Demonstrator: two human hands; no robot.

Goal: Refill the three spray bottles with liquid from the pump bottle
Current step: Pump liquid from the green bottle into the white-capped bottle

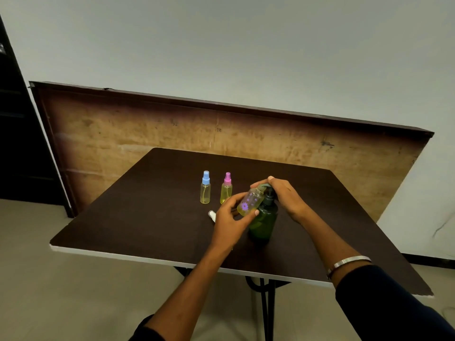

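Left hand (230, 219): fingers curled round small clear spray bottle (251, 201), cap off, purple flower print, yellow liquid pooled low, tilted with open neck toward pump spout. Right hand (283, 194): closed over pump head of dark green pump bottle (264, 221), upright on dark table (147, 217), just right of left hand. White spray cap (212, 215): lying just left of left hand. Beyond left hand: pink-capped spray bottle (226, 188) and blue-capped spray bottle (205, 187), upright, side by side, capped, yellowish liquid inside. Silver bangle (348, 263) on right wrist.
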